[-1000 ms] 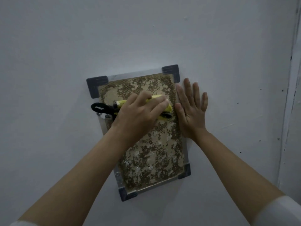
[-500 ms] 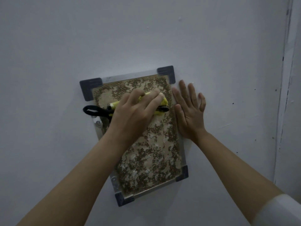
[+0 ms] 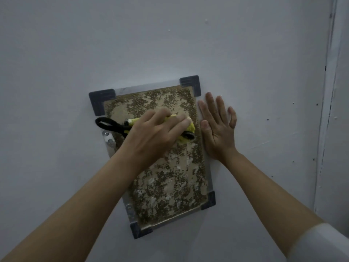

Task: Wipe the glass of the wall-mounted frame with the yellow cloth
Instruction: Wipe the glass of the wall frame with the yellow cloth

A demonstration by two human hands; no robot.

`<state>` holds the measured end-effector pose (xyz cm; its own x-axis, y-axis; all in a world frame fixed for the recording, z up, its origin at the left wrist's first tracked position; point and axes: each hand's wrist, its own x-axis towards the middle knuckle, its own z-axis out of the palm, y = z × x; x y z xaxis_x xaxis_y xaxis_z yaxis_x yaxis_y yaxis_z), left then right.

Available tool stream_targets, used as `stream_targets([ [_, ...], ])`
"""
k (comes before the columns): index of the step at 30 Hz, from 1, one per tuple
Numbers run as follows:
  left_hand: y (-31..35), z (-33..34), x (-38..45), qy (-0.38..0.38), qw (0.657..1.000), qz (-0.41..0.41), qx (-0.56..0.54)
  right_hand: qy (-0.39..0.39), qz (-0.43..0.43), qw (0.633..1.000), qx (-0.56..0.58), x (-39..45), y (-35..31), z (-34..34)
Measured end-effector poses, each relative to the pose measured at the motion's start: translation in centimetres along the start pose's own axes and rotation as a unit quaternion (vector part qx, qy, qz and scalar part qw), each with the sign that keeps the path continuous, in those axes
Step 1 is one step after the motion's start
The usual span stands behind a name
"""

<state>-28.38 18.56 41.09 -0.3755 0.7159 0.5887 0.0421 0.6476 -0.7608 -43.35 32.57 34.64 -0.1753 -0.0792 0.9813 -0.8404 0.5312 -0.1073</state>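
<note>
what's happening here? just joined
A person is wiping a wall-mounted frame. The left hand presses a yellow cloth with a black loop against the upper part of the glass. The right hand lies flat on the wall beside the frame's right edge.

Head camera, one view, close to the wall.
It faces straight on, slightly downward, with the frame near centre.
</note>
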Motion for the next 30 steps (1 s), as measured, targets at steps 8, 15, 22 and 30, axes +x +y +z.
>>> stream_targets([
  [8,0.9,0.7,1.5,0.016,0.996,-0.084,-0.013,0.006,-0.002,1.0,-0.004,0.0,0.1,0.5],
  [15,2.4,0.9,2.2,-0.014,0.999,-0.034,-0.029,-0.009,-0.002,1.0,-0.009,-0.1,0.2,0.2],
  [22,0.9,-0.4,0.3,-0.055,0.997,0.025,-0.037,-0.018,0.01,1.0,-0.006,0.0,-0.1,-0.3],
  [30,-1.7,-2.4,-3.0,-0.02,0.994,-0.102,-0.035,-0.029,0.051,0.998,0.035,-0.1,-1.7,-1.2],
])
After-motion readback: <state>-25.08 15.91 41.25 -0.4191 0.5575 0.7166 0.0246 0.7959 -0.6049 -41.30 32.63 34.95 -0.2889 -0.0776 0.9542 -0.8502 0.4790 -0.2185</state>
